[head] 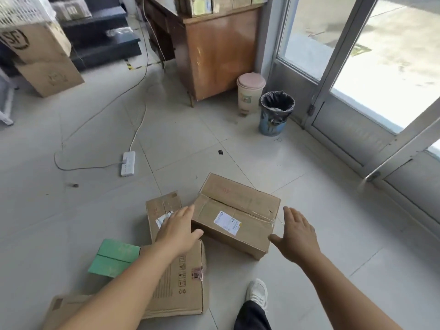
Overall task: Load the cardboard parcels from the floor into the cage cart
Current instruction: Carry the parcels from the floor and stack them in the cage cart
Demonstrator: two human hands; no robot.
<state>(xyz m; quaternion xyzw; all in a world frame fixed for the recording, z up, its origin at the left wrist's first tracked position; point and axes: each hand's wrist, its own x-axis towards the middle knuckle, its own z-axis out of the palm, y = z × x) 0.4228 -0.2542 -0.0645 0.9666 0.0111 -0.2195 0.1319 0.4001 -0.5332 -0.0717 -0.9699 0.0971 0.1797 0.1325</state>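
Both hands reach down with fingers spread and holding nothing, one to each side of a taped cardboard parcel (234,216) lying on the tiled floor (309,234). The left hand (177,231) hangs over the parcel's left end, its thumb near the box edge, though whether it touches cannot be told; the right hand (296,234) hovers just off the right end, palm turned inward. The parcel's long axis runs left to right and slightly away, so the two short ends face the two palms, and a two-handed clamp across its length looks like the coming move. Its skin is plain brown corrugated board, creased, with clear tape along the seam and a white shipping label (227,222) on top. Beside it, under the left arm, lie a flatter brown carton (183,277) printed with handling symbols and a green box (114,257). A white power strip (128,163) and its cable trail across the floor further off. The cage cart is not clearly in view.
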